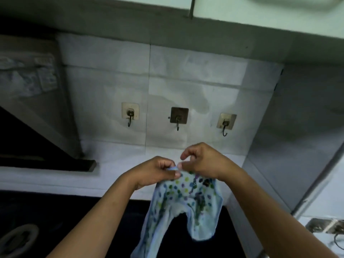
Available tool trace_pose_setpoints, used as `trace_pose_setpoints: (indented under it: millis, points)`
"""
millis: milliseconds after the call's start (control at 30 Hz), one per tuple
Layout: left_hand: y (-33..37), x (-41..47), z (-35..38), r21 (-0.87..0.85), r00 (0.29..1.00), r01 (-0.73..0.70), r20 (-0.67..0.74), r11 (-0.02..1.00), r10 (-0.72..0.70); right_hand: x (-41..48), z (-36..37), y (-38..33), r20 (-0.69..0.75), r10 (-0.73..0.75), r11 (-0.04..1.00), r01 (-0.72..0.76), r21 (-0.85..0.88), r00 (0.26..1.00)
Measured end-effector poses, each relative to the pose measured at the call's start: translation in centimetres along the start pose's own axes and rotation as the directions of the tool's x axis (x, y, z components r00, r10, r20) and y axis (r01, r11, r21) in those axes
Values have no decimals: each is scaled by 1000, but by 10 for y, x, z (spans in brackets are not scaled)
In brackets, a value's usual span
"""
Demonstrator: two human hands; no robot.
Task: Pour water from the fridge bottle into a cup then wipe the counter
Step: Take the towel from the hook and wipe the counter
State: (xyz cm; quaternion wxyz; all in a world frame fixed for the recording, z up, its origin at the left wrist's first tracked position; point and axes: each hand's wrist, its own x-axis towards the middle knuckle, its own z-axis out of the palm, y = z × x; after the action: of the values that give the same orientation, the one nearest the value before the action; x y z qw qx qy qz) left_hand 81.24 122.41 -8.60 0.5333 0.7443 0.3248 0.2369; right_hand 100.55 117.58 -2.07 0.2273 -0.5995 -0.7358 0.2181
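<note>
A light blue cloth [188, 205] with coloured dots hangs in front of me, over the dark counter. My left hand [154, 172] pinches the cloth's small blue loop at its top edge. My right hand [202, 161] grips the same top edge just beside it, fingers curled. Both hands are held up close to the tiled wall, a little below the middle hook [178, 120]. No bottle or cup is in view.
Three stick-on hooks hang on the white tiles: a left hook [130, 116], the middle one and a right hook [225, 123]. A range hood [37, 116] juts out at left. A stove burner [17, 239] sits lower left, another hook [327, 229] lower right.
</note>
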Motion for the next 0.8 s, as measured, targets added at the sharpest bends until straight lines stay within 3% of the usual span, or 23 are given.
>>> trace_pose_setpoints:
  millis: [100,200,300,400,533,667,800]
  points:
    - [-18,7,2,21,989,82,119,996,-84,5,-13,6,177,46,992,-24,-126,983]
    - [-49,12,6,123,984,117,123,986,-132,10,-19,14,133,-31,996,41,-75,991]
    - [-82,17,11,130,985,165,31,978,-170,16,-30,23,22,-89,989,85,123,996]
    - [-93,24,3,-103,969,129,-200,986,-148,29,-41,39,-12,-10,954,13,301,1000]
    - [-61,45,-25,-169,794,-66,-606,983,-51,52,-41,54,-48,198,839,-144,525,979]
    - [-18,78,-55,-88,678,-103,-735,991,5,78,-44,49,-108,170,956,-138,259,979]
    - [13,120,-76,46,577,-61,-813,997,73,114,-52,45,-444,57,991,5,137,894]
